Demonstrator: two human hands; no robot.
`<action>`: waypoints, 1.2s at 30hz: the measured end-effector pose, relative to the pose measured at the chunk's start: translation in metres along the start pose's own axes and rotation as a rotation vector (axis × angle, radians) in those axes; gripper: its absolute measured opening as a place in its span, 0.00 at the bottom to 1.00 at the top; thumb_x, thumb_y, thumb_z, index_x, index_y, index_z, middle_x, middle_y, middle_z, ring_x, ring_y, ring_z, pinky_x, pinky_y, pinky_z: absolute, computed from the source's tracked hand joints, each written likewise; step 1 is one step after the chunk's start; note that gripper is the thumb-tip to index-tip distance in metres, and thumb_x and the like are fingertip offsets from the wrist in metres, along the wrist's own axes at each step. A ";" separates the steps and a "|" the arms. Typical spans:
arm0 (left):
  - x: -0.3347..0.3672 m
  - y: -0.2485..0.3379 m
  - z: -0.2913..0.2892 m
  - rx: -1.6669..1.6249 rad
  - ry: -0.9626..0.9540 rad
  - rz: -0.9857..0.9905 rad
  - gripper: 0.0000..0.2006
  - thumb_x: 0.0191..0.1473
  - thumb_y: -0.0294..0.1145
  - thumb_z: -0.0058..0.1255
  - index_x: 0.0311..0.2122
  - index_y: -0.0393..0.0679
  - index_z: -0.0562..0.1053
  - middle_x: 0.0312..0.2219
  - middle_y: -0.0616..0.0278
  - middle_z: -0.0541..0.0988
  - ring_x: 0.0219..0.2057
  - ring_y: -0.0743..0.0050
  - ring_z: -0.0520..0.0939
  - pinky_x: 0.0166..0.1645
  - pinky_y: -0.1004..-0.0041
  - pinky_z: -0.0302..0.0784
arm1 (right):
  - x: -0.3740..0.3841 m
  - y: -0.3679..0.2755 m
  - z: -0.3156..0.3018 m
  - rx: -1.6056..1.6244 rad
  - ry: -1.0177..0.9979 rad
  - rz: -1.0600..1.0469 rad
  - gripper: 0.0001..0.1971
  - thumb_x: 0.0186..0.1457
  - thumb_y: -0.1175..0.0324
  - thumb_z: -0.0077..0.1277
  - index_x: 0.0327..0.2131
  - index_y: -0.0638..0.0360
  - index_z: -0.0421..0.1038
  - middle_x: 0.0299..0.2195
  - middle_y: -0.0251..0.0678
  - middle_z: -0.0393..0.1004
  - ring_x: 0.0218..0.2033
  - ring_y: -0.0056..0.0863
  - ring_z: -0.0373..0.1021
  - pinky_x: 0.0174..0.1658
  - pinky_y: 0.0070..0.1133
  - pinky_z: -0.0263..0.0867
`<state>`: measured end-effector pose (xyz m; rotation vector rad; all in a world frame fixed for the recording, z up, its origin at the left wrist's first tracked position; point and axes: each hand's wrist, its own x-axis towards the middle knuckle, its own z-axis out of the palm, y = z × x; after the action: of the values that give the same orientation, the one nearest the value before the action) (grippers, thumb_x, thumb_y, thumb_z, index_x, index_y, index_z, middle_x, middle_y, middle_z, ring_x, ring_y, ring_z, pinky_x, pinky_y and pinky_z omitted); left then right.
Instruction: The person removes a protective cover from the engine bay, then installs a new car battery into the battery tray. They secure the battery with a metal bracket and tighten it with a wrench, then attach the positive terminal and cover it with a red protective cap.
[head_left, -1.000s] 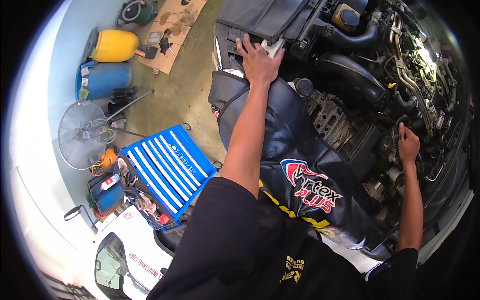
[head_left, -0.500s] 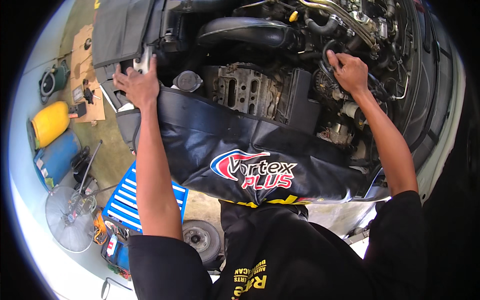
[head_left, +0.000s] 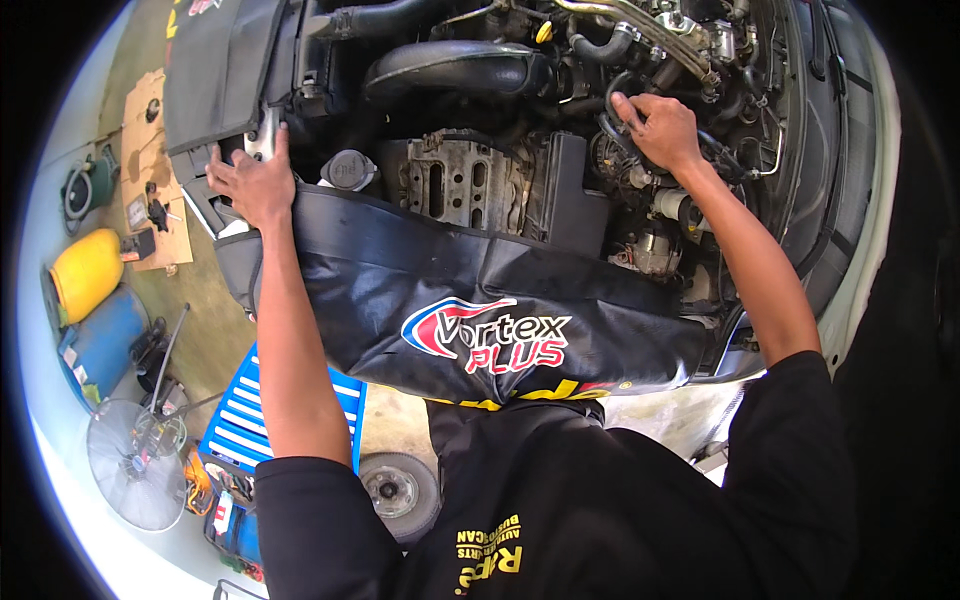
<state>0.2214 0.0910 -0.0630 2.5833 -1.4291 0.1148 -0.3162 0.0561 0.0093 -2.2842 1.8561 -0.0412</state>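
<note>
My left hand (head_left: 254, 188) rests on the front corner of the engine bay, its fingers spread beside a silver metal bracket (head_left: 262, 135). It grips nothing that I can see. My right hand (head_left: 660, 132) is closed around a black hose (head_left: 612, 98) on the far right side of the bay; part of the hose is hidden behind the fingers. Below that hand sit a round metal engine part (head_left: 610, 155) and wiring. A black fender cover (head_left: 350, 290) with a printed logo drapes over the car's side, between my body and the engine.
A black cap (head_left: 349, 170), a bare metal battery tray (head_left: 450, 185) and a curved black air duct (head_left: 455, 75) fill the bay. To the left stand a blue tool chest (head_left: 245, 410), a fan (head_left: 136, 465), a yellow container (head_left: 87, 275) and a wheel (head_left: 395, 492).
The whole scene has shifted slightly left in view as my head moved. Both hands keep their places on the car and the hose.
</note>
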 end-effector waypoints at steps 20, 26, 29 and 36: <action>-0.002 -0.003 0.001 0.012 -0.003 -0.002 0.42 0.52 0.71 0.59 0.47 0.32 0.79 0.67 0.49 0.60 0.71 0.43 0.53 0.62 0.44 0.74 | -0.004 -0.007 0.001 -0.014 0.059 -0.009 0.28 0.66 0.43 0.48 0.23 0.56 0.80 0.23 0.45 0.79 0.29 0.50 0.78 0.33 0.39 0.73; -0.001 -0.006 0.005 0.027 0.012 0.006 0.43 0.52 0.72 0.59 0.48 0.30 0.78 0.68 0.49 0.60 0.71 0.43 0.53 0.62 0.44 0.74 | -0.004 -0.003 0.004 0.001 0.057 -0.051 0.27 0.66 0.43 0.48 0.27 0.54 0.83 0.25 0.44 0.80 0.31 0.50 0.78 0.34 0.40 0.74; 0.000 -0.011 0.009 0.031 0.018 0.000 0.44 0.51 0.72 0.59 0.47 0.29 0.78 0.68 0.49 0.59 0.71 0.42 0.53 0.62 0.44 0.74 | -0.005 0.000 0.012 -0.041 0.086 -0.082 0.26 0.67 0.45 0.47 0.29 0.55 0.82 0.26 0.44 0.79 0.30 0.50 0.77 0.32 0.37 0.71; -0.002 -0.016 0.013 0.035 0.028 0.011 0.45 0.50 0.74 0.59 0.46 0.29 0.78 0.67 0.48 0.59 0.71 0.41 0.53 0.61 0.40 0.73 | -0.005 -0.001 0.017 -0.056 0.073 0.003 0.28 0.65 0.38 0.47 0.31 0.52 0.85 0.27 0.45 0.81 0.32 0.49 0.79 0.35 0.38 0.74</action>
<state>0.2339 0.0983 -0.0783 2.5912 -1.4445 0.1791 -0.3135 0.0633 -0.0067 -2.3471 1.9192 -0.0736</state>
